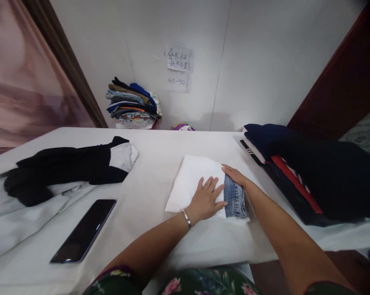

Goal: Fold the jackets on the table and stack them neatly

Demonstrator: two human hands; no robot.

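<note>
A folded white garment (185,180) with a blue denim band (232,200) at its right end lies on the white-covered table in front of me. My left hand (206,198), with a silver bracelet at the wrist, rests flat on the white cloth, its fingers spread and the thumb reaching the edge of the denim. My right hand (235,175) lies along the far right corner of the garment, fingers stretched out over the top of the denim band. Neither hand grips the cloth.
Left of me lie a black and white garment (77,164) and a dark phone (85,231). At the right stands a pile of dark folded clothes (314,176). Behind the table's far edge rises a stack of folded clothes (132,102), beside paper signs (179,59) on the wall.
</note>
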